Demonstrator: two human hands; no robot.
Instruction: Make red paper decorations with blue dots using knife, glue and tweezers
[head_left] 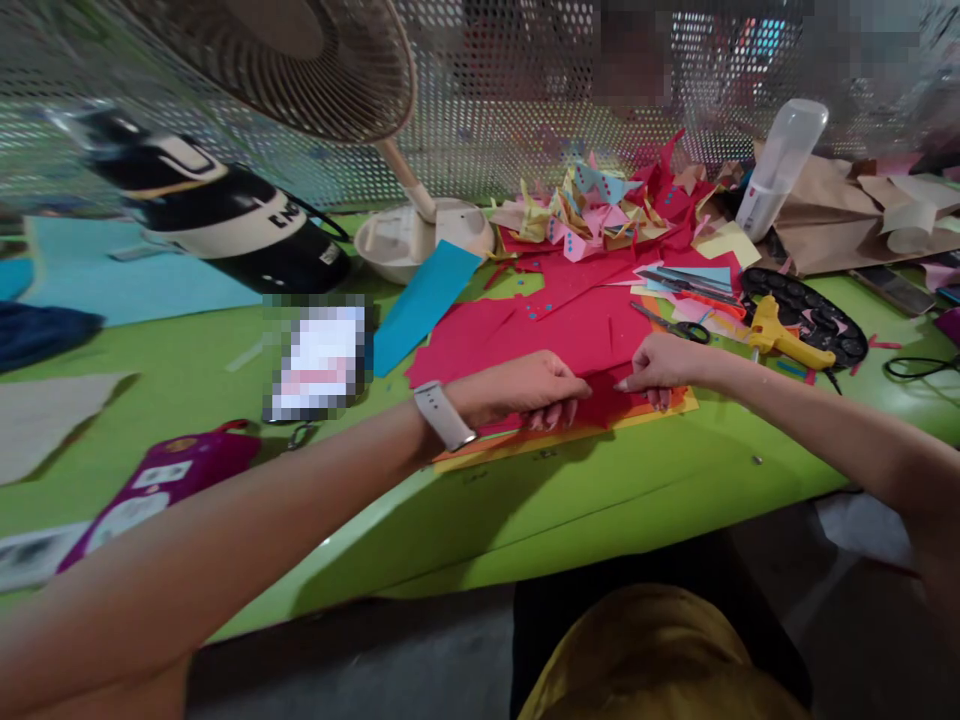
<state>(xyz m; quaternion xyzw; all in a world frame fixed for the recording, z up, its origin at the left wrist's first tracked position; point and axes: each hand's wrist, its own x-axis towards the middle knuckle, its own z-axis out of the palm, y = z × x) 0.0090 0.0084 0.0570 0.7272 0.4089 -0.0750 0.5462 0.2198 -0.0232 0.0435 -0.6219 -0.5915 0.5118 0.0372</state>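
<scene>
My left hand (553,385), with a pale watch on its wrist, is closed in a pinch at the front of the red paper (517,345). Facing it, my right hand (660,368) is also pinched, thumb towards the left. A darker red piece of paper (602,395) spans the small gap between my fingertips, and both hands seem to grip it. Under the red sheet, yellow and orange paper edges (480,455) stick out. Black-handled scissors (686,328) lie just beyond my right hand. A blue paper strip (424,310) rests left of the red sheet.
A yellow glue gun (787,340) lies by a black tray (814,300) at right. Behind are folded paper shapes (592,210) and a clear bottle (784,165). A fan (409,235), a black bottle (240,220) and a purple pouch (180,470) stand or lie at left.
</scene>
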